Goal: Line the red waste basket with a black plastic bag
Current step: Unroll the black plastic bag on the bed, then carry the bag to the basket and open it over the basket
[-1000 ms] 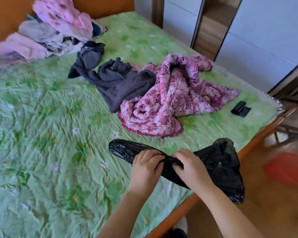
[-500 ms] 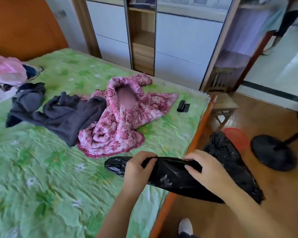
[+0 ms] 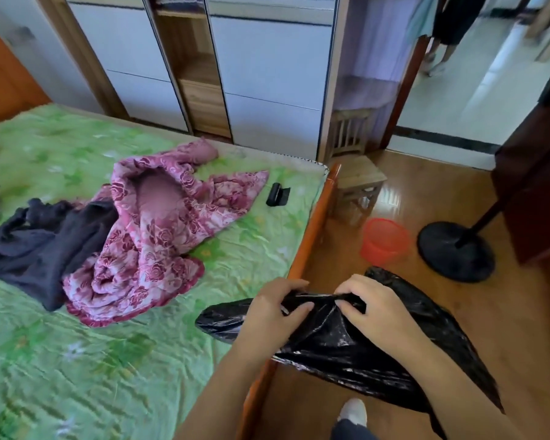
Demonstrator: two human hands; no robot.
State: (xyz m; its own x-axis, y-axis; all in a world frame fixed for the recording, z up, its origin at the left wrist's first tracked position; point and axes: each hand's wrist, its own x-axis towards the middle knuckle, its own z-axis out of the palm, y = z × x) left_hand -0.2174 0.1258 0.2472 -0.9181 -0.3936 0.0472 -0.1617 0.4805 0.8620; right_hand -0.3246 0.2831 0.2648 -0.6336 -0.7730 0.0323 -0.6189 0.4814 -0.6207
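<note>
A crumpled black plastic bag (image 3: 346, 344) hangs over the bed's wooden edge, partly above the floor. My left hand (image 3: 273, 315) pinches its upper edge, and my right hand (image 3: 375, 312) grips the same edge a little to the right. The red mesh waste basket (image 3: 385, 241) stands upright on the wooden floor beyond my hands, beside the bed, with nothing in it that I can see. A small roll of black bags (image 3: 277, 194) lies on the bed near its far corner.
The bed (image 3: 77, 360) has a green floral sheet with a pink floral blanket (image 3: 159, 236) and dark clothes (image 3: 45, 246) on it. A wooden stool (image 3: 359, 182) stands behind the basket. A black fan base (image 3: 456, 252) sits to its right. A person stands in the far doorway.
The view has swung right, from the bed towards the floor. Both hands carried the bag rightwards past the bed edge, and the red basket has come fully into sight.
</note>
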